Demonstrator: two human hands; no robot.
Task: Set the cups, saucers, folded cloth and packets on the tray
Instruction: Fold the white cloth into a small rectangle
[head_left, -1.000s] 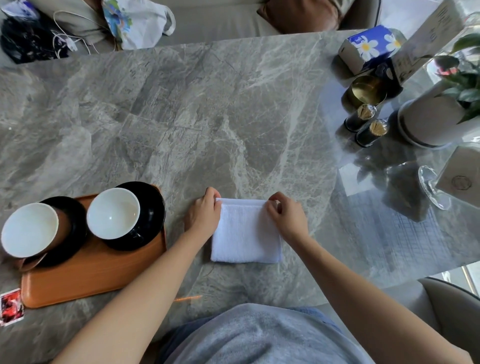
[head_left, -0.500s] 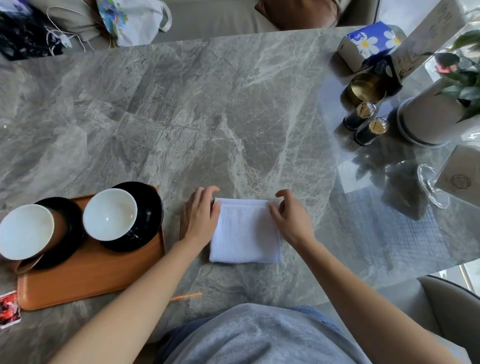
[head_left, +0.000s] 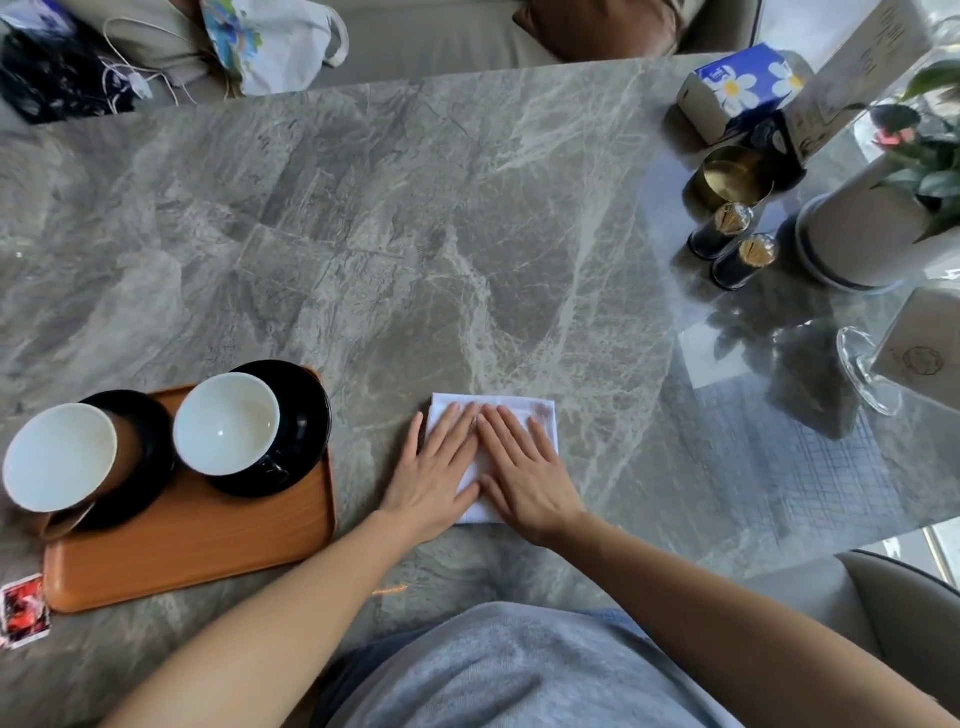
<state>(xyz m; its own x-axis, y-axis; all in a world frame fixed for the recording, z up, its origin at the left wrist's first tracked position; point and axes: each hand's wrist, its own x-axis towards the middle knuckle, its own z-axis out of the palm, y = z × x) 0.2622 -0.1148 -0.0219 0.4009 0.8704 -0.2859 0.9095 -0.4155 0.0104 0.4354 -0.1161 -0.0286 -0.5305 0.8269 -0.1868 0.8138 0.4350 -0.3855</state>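
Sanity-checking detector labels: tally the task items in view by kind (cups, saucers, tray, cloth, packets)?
Cups: 2
Saucers: 2
Tray: 1
Folded cloth: 1
Packets: 1
Total: 7

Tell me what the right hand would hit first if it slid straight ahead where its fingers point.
The right hand lies flat on the folded cloth, fingers aimed away and slightly left. Past the cloth's far edge, only bare marble table shows; the way looks free to its far edge.
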